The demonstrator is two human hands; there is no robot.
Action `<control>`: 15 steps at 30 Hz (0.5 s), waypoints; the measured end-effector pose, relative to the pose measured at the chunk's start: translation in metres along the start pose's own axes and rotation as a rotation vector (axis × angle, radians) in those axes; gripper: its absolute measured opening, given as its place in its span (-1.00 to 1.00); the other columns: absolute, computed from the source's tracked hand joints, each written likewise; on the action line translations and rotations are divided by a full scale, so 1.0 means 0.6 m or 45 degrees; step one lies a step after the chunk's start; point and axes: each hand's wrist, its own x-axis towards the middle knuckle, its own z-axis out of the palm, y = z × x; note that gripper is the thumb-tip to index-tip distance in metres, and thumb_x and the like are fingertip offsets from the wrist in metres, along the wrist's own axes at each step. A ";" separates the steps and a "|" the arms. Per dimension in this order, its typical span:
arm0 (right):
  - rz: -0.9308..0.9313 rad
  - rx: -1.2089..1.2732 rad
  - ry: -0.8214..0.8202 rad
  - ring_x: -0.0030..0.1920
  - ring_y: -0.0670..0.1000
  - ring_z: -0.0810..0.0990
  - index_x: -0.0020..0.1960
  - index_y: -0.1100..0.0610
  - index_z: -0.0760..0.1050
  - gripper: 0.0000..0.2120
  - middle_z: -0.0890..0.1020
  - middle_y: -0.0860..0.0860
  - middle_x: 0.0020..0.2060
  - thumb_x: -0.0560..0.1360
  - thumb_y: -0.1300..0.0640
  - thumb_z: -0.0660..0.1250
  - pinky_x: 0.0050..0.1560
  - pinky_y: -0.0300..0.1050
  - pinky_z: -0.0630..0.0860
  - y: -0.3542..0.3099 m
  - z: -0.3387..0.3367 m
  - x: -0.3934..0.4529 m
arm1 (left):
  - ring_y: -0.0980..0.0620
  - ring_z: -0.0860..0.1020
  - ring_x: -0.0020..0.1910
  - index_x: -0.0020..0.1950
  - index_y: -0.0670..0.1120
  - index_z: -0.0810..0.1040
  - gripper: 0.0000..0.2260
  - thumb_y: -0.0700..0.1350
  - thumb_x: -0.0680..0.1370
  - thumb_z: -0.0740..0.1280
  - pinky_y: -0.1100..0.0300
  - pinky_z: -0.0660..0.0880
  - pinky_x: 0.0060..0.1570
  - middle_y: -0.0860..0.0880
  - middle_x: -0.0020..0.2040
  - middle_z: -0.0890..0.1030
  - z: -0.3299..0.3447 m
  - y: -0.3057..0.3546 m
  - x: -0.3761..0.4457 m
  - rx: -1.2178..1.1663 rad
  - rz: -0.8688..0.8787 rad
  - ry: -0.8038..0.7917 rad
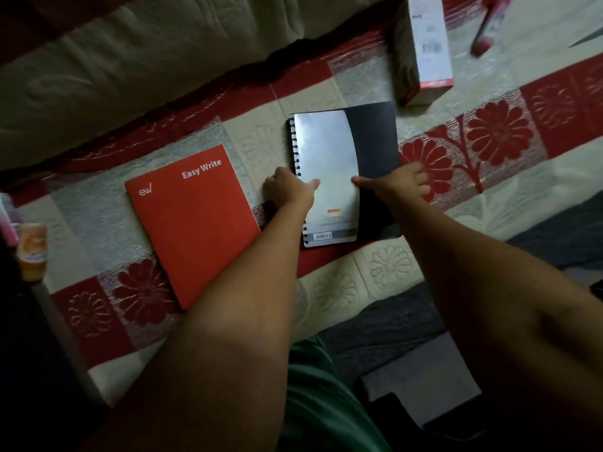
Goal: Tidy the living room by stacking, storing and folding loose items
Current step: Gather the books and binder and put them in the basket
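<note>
From the head camera we see both our hands on the spiral notebook (pixel 329 177), which lies flat on the flowered bedspread (pixel 489 148) between the red Easy Write notebook (pixel 192 223) on its left and open cloth on its right. Our left hand (pixel 287 190) sits at the coil edge with its thumb laid on the silver cover and its fingers down by the binding; our right hand (pixel 401 184) sits at the opposite edge, thumb on the cover, fingers spread flat over the dark flap and the cloth. Neither hand plainly curls under the book, so we judge it is touched at both edges and not yet lifted.

To stack it well, we should slide fingers under both long edges, keeping it level so the dark flap does not swing open. Then we square its corners to the red notebook before letting go, coil side matched to the red spine. The carton (pixel 424 47) beyond stays well apart.
</note>
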 end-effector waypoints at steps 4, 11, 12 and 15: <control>-0.025 0.149 -0.124 0.46 0.24 0.15 0.51 0.15 -0.02 0.22 0.13 0.19 0.46 0.12 -0.26 0.59 0.39 0.18 0.28 0.000 -0.009 0.005 | -0.14 0.47 0.15 0.28 -0.18 0.31 -0.48 -0.01 0.47 0.45 0.06 0.44 0.04 -0.16 0.25 0.44 -0.009 -0.006 -0.004 -0.197 0.075 -0.030; -0.393 0.646 -0.273 0.17 0.09 0.51 0.31 0.22 0.20 -0.16 0.46 0.10 0.17 0.24 0.01 0.61 0.17 -0.01 0.52 -0.048 0.008 -0.087 | -0.04 0.45 0.05 0.35 -0.19 0.26 -0.53 -0.13 0.54 0.38 0.15 0.41 0.01 -0.13 0.17 0.47 -0.123 -0.036 -0.011 -0.603 0.161 0.008; -0.430 0.632 -0.289 0.16 0.11 0.53 0.30 0.22 0.23 -0.17 0.48 0.12 0.17 0.23 -0.01 0.61 0.15 0.02 0.54 -0.063 0.015 -0.106 | -0.04 0.45 0.04 0.34 -0.20 0.27 -0.53 -0.13 0.53 0.38 0.17 0.38 -0.03 -0.13 0.14 0.47 -0.145 -0.047 -0.009 -0.591 0.153 0.035; -0.526 0.489 -0.357 0.21 0.17 0.51 0.32 0.20 0.22 -0.17 0.48 0.15 0.22 0.25 -0.03 0.60 0.20 0.07 0.51 -0.105 0.051 -0.174 | -0.12 0.49 0.08 0.34 -0.20 0.27 -0.54 -0.11 0.54 0.38 0.14 0.40 0.00 -0.17 0.15 0.49 -0.210 -0.103 -0.005 -0.568 0.065 0.126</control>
